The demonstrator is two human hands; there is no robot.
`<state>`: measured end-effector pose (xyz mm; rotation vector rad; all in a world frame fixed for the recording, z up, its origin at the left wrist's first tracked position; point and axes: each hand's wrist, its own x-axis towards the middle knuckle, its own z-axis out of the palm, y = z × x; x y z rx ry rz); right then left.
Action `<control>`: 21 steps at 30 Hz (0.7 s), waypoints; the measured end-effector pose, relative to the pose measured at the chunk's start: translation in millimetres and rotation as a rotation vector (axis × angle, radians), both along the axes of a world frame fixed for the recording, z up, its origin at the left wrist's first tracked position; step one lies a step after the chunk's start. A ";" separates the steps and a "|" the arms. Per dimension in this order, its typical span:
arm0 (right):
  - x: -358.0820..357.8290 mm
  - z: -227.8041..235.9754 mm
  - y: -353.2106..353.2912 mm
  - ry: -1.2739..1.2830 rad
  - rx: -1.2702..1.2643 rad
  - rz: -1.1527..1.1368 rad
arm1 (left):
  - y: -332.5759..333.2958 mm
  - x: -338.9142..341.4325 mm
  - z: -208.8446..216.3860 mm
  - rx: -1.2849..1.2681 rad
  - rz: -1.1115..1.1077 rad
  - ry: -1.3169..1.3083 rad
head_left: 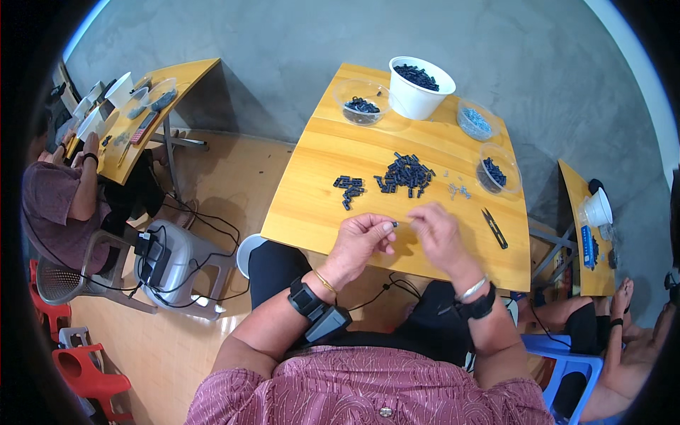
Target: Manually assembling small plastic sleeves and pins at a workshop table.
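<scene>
So, far left of the hands there's one co-worker in a purple shirt point(60, 195) seated at another wooden table point(188, 78), and I count two red plastic stools point(92, 368) lower down. Nearer the hands sits one grey plastic stool point(195, 258) with black cables draped over it.

On the yellow wooden table point(304, 209), just beyond the left hand point(367, 239), is a small cluster of little black tube-like pieces point(349, 190), with one clear round plastic tub of black bits point(345, 91) further out. That left hand has thumb and forefinger pinched narrow on one tiny dark piece point(394, 224), which sits at the fingertips between the two hands.

Straight out past both hands: one bigger heap of black pieces point(406, 174), then one tall white bucket point(409, 100) full of black parts. The right hand point(435, 230) is just beside that piece, fingers curled; can't tell if it's gripping anything.

Beyond the right hand: a sprinkle of tiny silvery bits point(460, 191), a clear tub with light-blue bits point(490, 115), another with black pieces point(512, 173). Nearer, right of that hand: one slim black tool point(494, 228). Well right, one blue packet point(587, 246), print too small to read.
</scene>
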<state>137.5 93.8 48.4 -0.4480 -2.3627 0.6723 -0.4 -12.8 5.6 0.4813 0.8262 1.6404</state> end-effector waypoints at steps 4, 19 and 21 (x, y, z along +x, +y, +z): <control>3.4 -6.1 55.7 -0.113 0.140 -0.095 | 6.0 -5.7 2.3 0.027 0.023 0.015; -6.5 -17.7 67.7 -0.159 0.193 -0.046 | 7.0 -10.7 -7.7 0.098 -0.036 -0.053; -2.4 -6.0 49.7 -0.126 -0.191 -0.087 | 7.9 -12.1 -4.7 0.107 -0.050 -0.082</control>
